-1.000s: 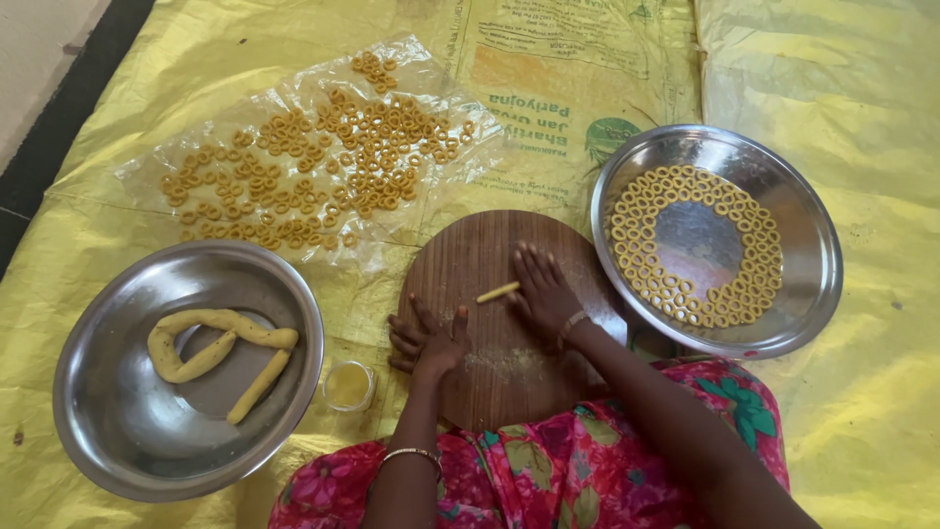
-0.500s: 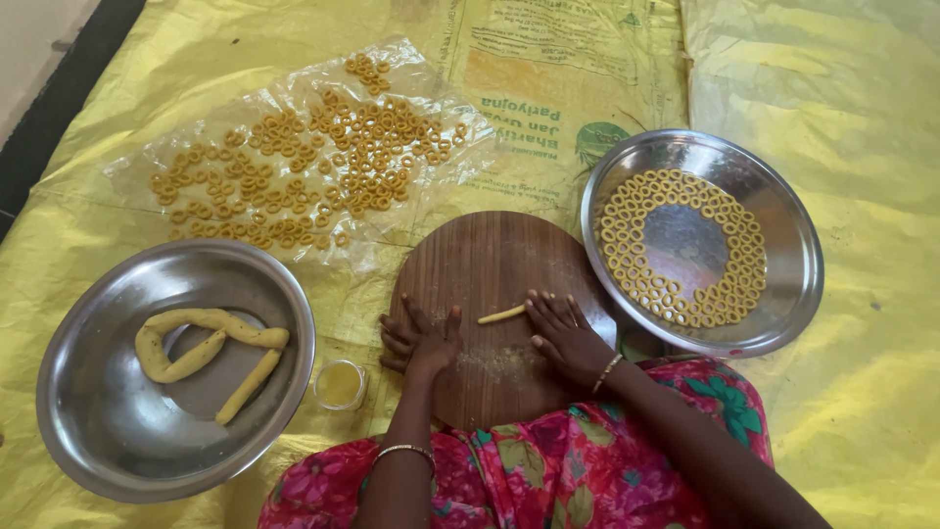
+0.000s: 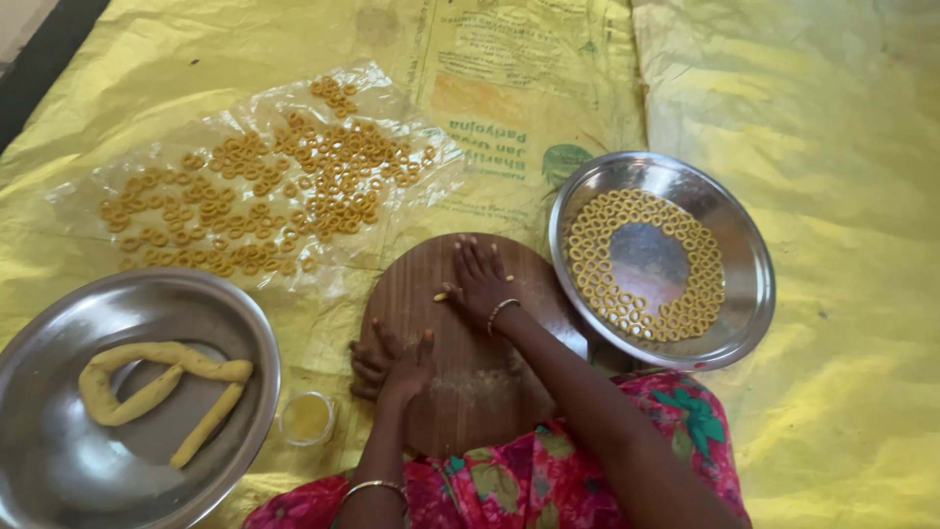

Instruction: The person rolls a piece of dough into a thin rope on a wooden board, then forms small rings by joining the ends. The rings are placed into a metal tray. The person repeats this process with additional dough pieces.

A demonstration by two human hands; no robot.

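My right hand (image 3: 479, 277) lies flat, palm down, on a thin yellow dough strip (image 3: 442, 295) whose ends stick out from under it, on the round wooden board (image 3: 470, 392). My left hand (image 3: 392, 361) rests on the board's left edge with fingers spread, holding nothing. A steel plate (image 3: 754, 284) to the right holds several small dough rings laid in circles. A steel bowl (image 3: 245, 333) at the left holds thick dough ropes (image 3: 147, 377).
A clear plastic sheet (image 3: 411, 108) beyond the board carries several loose dough rings. A small glass cup of yellow liquid (image 3: 306, 417) stands between bowl and board. Yellow sacking (image 3: 842, 118) covers the floor. My red floral lap (image 3: 548, 485) is below.
My right hand has slid forward across the board over the dough strip. The left hand has stayed at the board's left edge.
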